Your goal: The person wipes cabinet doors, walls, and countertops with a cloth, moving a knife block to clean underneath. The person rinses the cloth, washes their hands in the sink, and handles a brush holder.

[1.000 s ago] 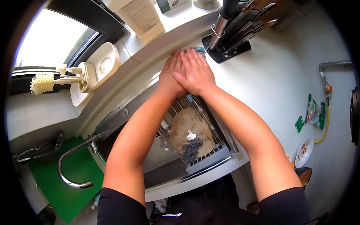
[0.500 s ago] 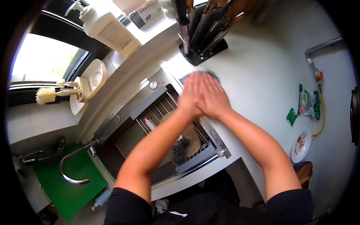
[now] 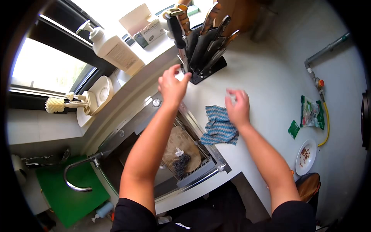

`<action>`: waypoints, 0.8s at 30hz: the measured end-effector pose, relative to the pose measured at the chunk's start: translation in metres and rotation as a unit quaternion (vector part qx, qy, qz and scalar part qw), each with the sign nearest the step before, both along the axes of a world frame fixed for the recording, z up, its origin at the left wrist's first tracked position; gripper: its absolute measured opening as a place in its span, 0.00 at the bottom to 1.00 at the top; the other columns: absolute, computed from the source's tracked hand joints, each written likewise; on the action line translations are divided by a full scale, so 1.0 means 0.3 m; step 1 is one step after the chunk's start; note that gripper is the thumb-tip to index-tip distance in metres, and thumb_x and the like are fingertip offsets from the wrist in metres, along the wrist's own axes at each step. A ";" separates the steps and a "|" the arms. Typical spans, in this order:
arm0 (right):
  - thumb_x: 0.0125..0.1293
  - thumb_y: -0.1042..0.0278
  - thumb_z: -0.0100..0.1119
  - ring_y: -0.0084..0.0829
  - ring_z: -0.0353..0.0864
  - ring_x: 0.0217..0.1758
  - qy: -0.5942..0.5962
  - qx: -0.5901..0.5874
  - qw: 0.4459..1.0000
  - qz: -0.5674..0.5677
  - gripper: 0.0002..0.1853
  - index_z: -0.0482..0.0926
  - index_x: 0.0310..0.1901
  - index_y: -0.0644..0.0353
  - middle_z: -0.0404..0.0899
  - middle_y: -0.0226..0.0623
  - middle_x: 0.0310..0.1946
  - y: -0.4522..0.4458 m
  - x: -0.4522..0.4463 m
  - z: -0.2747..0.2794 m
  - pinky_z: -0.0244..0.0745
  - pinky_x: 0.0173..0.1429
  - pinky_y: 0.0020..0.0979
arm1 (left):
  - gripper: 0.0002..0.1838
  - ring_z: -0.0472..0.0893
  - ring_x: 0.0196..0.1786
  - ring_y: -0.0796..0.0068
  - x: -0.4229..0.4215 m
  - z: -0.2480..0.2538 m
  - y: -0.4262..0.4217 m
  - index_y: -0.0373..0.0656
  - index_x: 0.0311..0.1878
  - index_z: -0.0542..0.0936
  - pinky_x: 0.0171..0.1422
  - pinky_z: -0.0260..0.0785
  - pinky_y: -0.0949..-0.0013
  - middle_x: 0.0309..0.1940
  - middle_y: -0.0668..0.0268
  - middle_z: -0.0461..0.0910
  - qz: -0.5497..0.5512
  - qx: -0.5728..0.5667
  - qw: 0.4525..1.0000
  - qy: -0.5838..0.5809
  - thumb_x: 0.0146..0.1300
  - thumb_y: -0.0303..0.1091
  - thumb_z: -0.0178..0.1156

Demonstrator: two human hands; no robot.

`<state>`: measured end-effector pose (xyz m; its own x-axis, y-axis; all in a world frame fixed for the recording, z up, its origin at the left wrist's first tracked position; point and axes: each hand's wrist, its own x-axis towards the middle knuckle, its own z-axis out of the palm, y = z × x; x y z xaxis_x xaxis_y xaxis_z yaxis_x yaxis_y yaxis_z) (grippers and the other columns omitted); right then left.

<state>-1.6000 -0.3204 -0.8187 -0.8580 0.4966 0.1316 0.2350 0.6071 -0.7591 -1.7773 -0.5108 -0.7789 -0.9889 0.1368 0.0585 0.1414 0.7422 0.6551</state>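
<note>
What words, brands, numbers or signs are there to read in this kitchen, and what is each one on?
None reads clearly.
Pump bottle: lines of print on its label, too small to read.
Box: dark characters on its side, too small to read.
Green packet: any print is too blurred to make out.

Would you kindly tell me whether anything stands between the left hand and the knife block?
Nothing visible does: the left hand is open right beside the knife block, though whether they touch is unclear.
</note>
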 end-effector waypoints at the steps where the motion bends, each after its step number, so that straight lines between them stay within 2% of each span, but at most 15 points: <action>1: 0.62 0.60 0.71 0.44 0.80 0.62 0.057 -0.091 0.994 -0.020 0.26 0.82 0.60 0.61 0.82 0.45 0.58 0.054 -0.127 -0.038 0.74 0.67 0.40 | 0.27 0.76 0.64 0.55 -0.024 0.005 0.017 0.60 0.60 0.85 0.69 0.64 0.48 0.55 0.68 0.84 0.011 -0.028 0.999 0.031 0.58 0.53 0.74; 2: 0.62 0.60 0.72 0.41 0.80 0.62 0.114 -0.180 0.976 -0.039 0.26 0.82 0.59 0.63 0.83 0.45 0.57 0.097 -0.252 -0.073 0.74 0.66 0.38 | 0.25 0.76 0.64 0.55 -0.058 0.013 0.038 0.60 0.59 0.86 0.69 0.63 0.48 0.55 0.69 0.85 0.026 -0.025 0.999 0.029 0.59 0.53 0.74; 4: 0.63 0.59 0.74 0.36 0.81 0.62 0.115 -0.209 0.967 -0.089 0.27 0.81 0.59 0.67 0.84 0.43 0.57 0.125 -0.442 0.004 0.74 0.65 0.37 | 0.18 0.76 0.64 0.55 -0.065 0.064 0.074 0.59 0.52 0.89 0.69 0.62 0.47 0.55 0.70 0.86 0.036 -0.029 0.998 0.030 0.60 0.52 0.73; 5: 0.63 0.56 0.75 0.34 0.83 0.60 0.101 -0.296 0.950 -0.024 0.29 0.81 0.59 0.68 0.86 0.42 0.56 0.123 -0.475 0.086 0.74 0.65 0.34 | 0.16 0.76 0.62 0.55 -0.063 0.052 0.087 0.59 0.50 0.90 0.68 0.62 0.47 0.52 0.70 0.87 0.022 -0.058 0.996 0.057 0.60 0.51 0.73; 6: 0.62 0.53 0.77 0.33 0.84 0.56 0.121 -0.415 0.902 0.023 0.29 0.81 0.58 0.66 0.87 0.41 0.54 0.131 -0.524 0.083 0.74 0.65 0.33 | 0.16 0.76 0.61 0.55 -0.066 0.043 0.096 0.59 0.49 0.90 0.68 0.62 0.47 0.49 0.70 0.88 0.021 -0.050 0.997 0.054 0.60 0.51 0.73; 8: 0.64 0.52 0.75 0.31 0.83 0.57 0.104 -0.392 0.914 0.014 0.29 0.81 0.58 0.65 0.87 0.38 0.53 0.135 -0.551 0.069 0.73 0.65 0.32 | 0.15 0.77 0.59 0.55 -0.072 0.024 0.106 0.60 0.49 0.90 0.67 0.62 0.47 0.47 0.70 0.88 0.019 -0.040 0.998 0.051 0.60 0.51 0.73; 9: 0.66 0.51 0.74 0.30 0.82 0.57 0.084 -0.372 0.924 0.010 0.29 0.81 0.59 0.65 0.87 0.35 0.53 0.134 -0.560 0.072 0.71 0.64 0.30 | 0.14 0.77 0.57 0.56 -0.070 0.011 0.107 0.60 0.48 0.90 0.65 0.63 0.48 0.43 0.70 0.89 0.021 -0.041 0.995 0.091 0.60 0.50 0.74; 10: 0.60 0.53 0.78 0.33 0.86 0.54 0.081 -0.360 0.928 -0.041 0.27 0.84 0.53 0.65 0.88 0.38 0.50 0.135 -0.570 0.061 0.75 0.62 0.32 | 0.13 0.78 0.54 0.57 -0.070 -0.002 0.108 0.60 0.47 0.91 0.64 0.64 0.49 0.40 0.70 0.89 0.024 -0.042 0.990 0.131 0.60 0.49 0.74; 13: 0.59 0.53 0.78 0.32 0.87 0.51 0.111 -0.339 0.934 -0.021 0.25 0.85 0.50 0.65 0.89 0.39 0.46 0.185 -0.562 0.045 0.77 0.58 0.32 | 0.15 0.79 0.53 0.56 -0.046 0.000 0.110 0.59 0.47 0.91 0.63 0.67 0.51 0.41 0.64 0.88 -0.033 -0.024 0.985 0.166 0.61 0.52 0.73; 14: 0.59 0.53 0.77 0.31 0.87 0.46 0.122 -0.303 0.945 -0.026 0.23 0.85 0.47 0.64 0.90 0.38 0.42 0.224 -0.567 0.021 0.78 0.55 0.32 | 0.15 0.79 0.52 0.56 -0.027 0.000 0.127 0.58 0.46 0.91 0.61 0.69 0.54 0.41 0.64 0.88 -0.037 -0.015 0.984 0.172 0.60 0.50 0.74; 15: 0.59 0.51 0.78 0.29 0.87 0.45 0.128 -0.289 0.949 -0.015 0.24 0.86 0.46 0.64 0.90 0.37 0.42 0.256 -0.545 0.039 0.78 0.53 0.32 | 0.15 0.79 0.52 0.57 -0.007 0.010 0.157 0.57 0.46 0.91 0.60 0.70 0.53 0.40 0.65 0.89 -0.031 -0.025 0.984 0.174 0.59 0.51 0.75; 17: 0.60 0.50 0.78 0.28 0.85 0.44 0.112 -0.218 0.970 -0.012 0.24 0.86 0.46 0.64 0.90 0.35 0.41 0.353 -0.487 0.093 0.78 0.52 0.32 | 0.15 0.79 0.52 0.57 0.021 0.022 0.225 0.56 0.45 0.92 0.59 0.70 0.54 0.39 0.65 0.89 -0.032 0.004 0.983 0.182 0.59 0.51 0.75; 18: 0.62 0.50 0.77 0.27 0.85 0.44 0.113 -0.218 0.969 -0.005 0.24 0.86 0.47 0.64 0.89 0.35 0.42 0.408 -0.461 0.103 0.78 0.53 0.31 | 0.12 0.79 0.50 0.58 0.032 0.012 0.265 0.60 0.42 0.90 0.55 0.66 0.53 0.36 0.68 0.88 -0.040 0.038 0.976 0.211 0.58 0.50 0.76; 21: 0.67 0.54 0.74 0.26 0.84 0.47 0.140 -0.231 0.963 0.000 0.21 0.86 0.50 0.63 0.89 0.34 0.45 0.523 -0.358 0.171 0.75 0.57 0.30 | 0.11 0.78 0.48 0.58 0.094 0.036 0.409 0.56 0.41 0.90 0.53 0.65 0.52 0.38 0.70 0.89 -0.081 0.070 0.966 0.235 0.58 0.46 0.76; 24: 0.69 0.50 0.71 0.23 0.76 0.40 0.138 -0.185 0.971 -0.055 0.22 0.86 0.53 0.62 0.84 0.26 0.40 0.685 -0.248 0.131 0.71 0.51 0.28 | 0.10 0.79 0.43 0.55 0.164 0.034 0.568 0.53 0.40 0.90 0.48 0.68 0.53 0.34 0.65 0.88 -0.104 0.126 0.957 0.238 0.56 0.42 0.76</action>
<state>-1.6745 -0.1149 -0.7795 -0.7545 0.6402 0.1445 0.0392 0.2637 -0.9638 -1.7280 -0.3406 -0.7686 -0.7948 0.2503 0.5528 0.5962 0.4919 0.6344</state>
